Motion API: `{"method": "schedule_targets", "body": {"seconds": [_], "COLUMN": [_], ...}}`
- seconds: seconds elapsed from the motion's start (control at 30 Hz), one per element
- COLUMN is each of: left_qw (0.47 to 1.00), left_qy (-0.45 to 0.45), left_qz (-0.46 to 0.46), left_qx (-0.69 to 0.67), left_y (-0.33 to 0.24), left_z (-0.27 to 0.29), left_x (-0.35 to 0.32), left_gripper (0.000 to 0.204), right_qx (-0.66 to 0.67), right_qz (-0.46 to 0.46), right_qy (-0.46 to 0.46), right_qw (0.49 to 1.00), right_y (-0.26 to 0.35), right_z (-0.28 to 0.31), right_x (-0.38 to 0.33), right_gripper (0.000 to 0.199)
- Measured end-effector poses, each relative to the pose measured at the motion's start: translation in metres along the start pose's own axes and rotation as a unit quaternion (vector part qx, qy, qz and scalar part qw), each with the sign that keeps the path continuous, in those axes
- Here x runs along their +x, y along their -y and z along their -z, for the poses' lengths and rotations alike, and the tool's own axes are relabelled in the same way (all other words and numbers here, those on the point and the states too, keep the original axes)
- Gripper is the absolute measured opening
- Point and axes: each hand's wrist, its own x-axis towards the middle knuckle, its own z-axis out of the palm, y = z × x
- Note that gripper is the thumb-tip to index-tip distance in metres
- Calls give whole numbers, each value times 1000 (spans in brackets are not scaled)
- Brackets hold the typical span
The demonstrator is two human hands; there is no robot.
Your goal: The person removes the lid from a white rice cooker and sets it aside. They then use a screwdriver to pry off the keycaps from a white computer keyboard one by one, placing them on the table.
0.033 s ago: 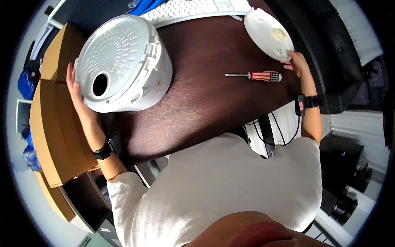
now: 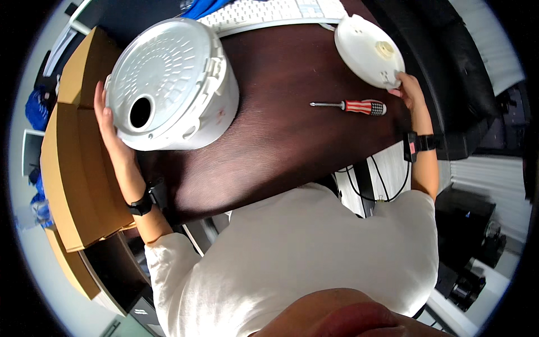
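A white, drum-shaped appliance body (image 2: 216, 121), resembling a rice cooker, stands tilted on the table at left. Its round grey-white face has rings of slots and one dark hole. Along its left side lies my left hand (image 2: 110, 126), fingers stretched out flat against the wall. At the far right, my right hand (image 2: 411, 91) grips the lower edge of a white oval-looking cover (image 2: 362, 53); the fingertips are partly hidden by it. A yellowish round fitting shows on the cover. Nearest to that hand lies a screwdriver (image 2: 364, 106) with a red, white and dark patterned handle, its tip pointing left.
The dark brown table (image 2: 281, 123) lies under everything. A white keyboard (image 2: 269, 14) is along the far edge, near blue cloth (image 2: 205, 8). Cardboard boxes (image 2: 84, 168) stand at left. A black padded chair (image 2: 438, 62) is at right, and black cables (image 2: 387, 180) hang below.
The view has shifted slightly, so the things on the table sit a little further right. Both hands keep their places on the appliance body and the cover.
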Motion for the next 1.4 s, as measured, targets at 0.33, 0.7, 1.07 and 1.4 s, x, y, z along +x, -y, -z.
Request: {"method": "schedule_targets", "body": {"seconds": [0.33,0.7,1.07,1.4], "left_qw": [988,996,998,989], "left_qy": [-27,-39,-39,33], "left_qz": [-89,-57,-30,-45], "left_qx": [120,48,-34,-138], "left_y": [-19,-47,-34,-20], "left_z": [-10,4,6,15], "left_x": [-42,-86,-73,-74], "left_gripper": [67,69,69,81], "right_qx": [-3,-28,-131,-238], "right_qz": [347,654,920,916], "right_qy": [-32,-36,156,195], "right_qw": [937,755,334,258], "right_y": [107,249,264,223], "right_z": [-31,-235,-274,-255], "right_x": [-45,-152,-215,-210], "right_gripper": [32,39,46,39]}}
